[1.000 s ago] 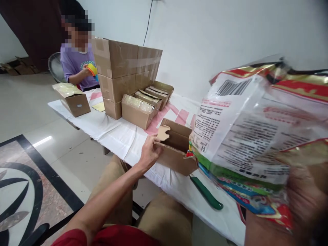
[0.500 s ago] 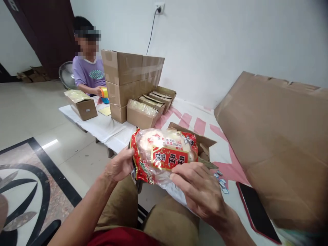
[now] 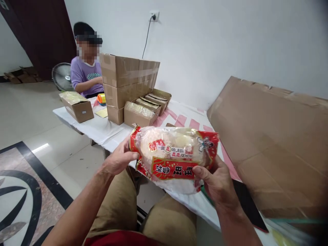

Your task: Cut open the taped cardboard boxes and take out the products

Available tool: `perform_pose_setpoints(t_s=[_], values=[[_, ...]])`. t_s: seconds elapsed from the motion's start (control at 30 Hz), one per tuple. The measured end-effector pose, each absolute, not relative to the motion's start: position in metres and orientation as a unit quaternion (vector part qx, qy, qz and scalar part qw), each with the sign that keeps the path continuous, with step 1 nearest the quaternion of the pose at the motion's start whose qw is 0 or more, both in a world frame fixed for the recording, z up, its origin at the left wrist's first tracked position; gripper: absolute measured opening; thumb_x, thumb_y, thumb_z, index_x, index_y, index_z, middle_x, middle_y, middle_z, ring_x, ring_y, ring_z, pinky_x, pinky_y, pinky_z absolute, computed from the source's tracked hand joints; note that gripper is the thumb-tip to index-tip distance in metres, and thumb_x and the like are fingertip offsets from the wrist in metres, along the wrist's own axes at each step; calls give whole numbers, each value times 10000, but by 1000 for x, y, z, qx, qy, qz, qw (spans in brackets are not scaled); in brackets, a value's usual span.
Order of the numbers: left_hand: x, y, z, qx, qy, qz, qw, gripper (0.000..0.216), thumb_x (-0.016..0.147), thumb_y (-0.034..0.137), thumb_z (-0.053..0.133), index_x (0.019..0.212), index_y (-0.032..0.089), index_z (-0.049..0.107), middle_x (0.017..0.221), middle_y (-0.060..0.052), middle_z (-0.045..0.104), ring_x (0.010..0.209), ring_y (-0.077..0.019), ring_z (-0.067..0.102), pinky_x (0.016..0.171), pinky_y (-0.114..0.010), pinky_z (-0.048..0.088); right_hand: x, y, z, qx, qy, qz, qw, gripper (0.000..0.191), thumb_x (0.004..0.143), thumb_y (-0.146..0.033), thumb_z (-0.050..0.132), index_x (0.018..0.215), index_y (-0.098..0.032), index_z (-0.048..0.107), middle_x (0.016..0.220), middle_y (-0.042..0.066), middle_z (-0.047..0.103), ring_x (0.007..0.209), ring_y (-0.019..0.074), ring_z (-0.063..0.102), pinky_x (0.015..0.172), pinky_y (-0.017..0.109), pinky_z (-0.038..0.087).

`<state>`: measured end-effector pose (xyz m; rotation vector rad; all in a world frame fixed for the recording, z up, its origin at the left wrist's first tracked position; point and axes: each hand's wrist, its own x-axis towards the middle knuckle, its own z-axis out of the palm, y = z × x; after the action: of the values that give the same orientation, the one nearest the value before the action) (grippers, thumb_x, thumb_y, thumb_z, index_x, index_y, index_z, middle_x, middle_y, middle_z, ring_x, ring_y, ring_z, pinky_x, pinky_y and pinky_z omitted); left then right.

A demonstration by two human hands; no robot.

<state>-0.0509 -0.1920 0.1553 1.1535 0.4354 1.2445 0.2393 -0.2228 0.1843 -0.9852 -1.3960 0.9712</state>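
A clear and red bag of rice crackers (image 3: 176, 153) is held level above my lap, its printed lettering upside down to me. Round crackers show through the clear film. My left hand (image 3: 121, 157) closes on the bag's left end, thumb on top and the other fingers mostly hidden beneath. At the right end my right hand (image 3: 217, 184) grips the bag, its thumb lying over the red label. Behind the bag, only a small edge of an open cardboard box (image 3: 170, 125) is visible.
Taped cardboard boxes (image 3: 128, 71) stand stacked on the cloth-covered table (image 3: 107, 136), with smaller open boxes (image 3: 140, 114) beside them. A single box (image 3: 77, 107) sits far left, near a person in a purple shirt (image 3: 88, 75). A large cardboard sheet (image 3: 276, 147) and a phone (image 3: 249, 205) lie right.
My right hand has shifted from the bag's front to its right end. The bag now lies flatter and wider, covering most of the open box. The other person's toy is now on the table.
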Motion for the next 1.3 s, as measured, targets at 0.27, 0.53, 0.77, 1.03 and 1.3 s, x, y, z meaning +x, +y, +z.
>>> perform_pose_setpoints(t_s=[0.27,0.53,0.77,1.03,1.3], values=[[-87,-190,185,591,252,636,427,904,718,400,966,1515,330,546,1475,-104,671,1459,-353,550,1250,-572,402,250,-227,212,-411,-694,247,538,520,729,-477,945,1163,-274,744,997,25,804,808,220,775,663,318,681],[-48,-226,164,654,301,422,551,912,682,265,948,1519,286,585,1293,-105,775,1103,-334,769,949,-461,640,215,-236,242,-281,-909,-2,307,681,843,-304,875,1471,-321,612,1261,68,781,1138,276,746,999,441,602],[-61,-202,155,200,241,777,546,414,704,329,889,1091,221,789,987,-29,849,1013,-283,799,1022,-456,631,205,-232,179,-422,-693,150,564,696,894,-440,803,1529,-334,538,1536,122,601,1322,328,634,1014,531,572],[-32,-199,156,67,183,771,606,272,738,228,798,1009,217,775,957,-13,848,951,-208,790,1018,-385,620,137,-208,133,-343,-527,516,581,700,735,-448,930,1334,-273,613,1170,67,798,964,243,778,806,370,659],[-90,-161,125,-21,349,794,498,116,818,207,698,896,215,614,918,5,725,804,-114,698,779,-239,552,94,-159,107,-406,-497,398,656,568,685,-372,909,1157,-235,623,1101,53,799,972,219,761,893,370,618]])
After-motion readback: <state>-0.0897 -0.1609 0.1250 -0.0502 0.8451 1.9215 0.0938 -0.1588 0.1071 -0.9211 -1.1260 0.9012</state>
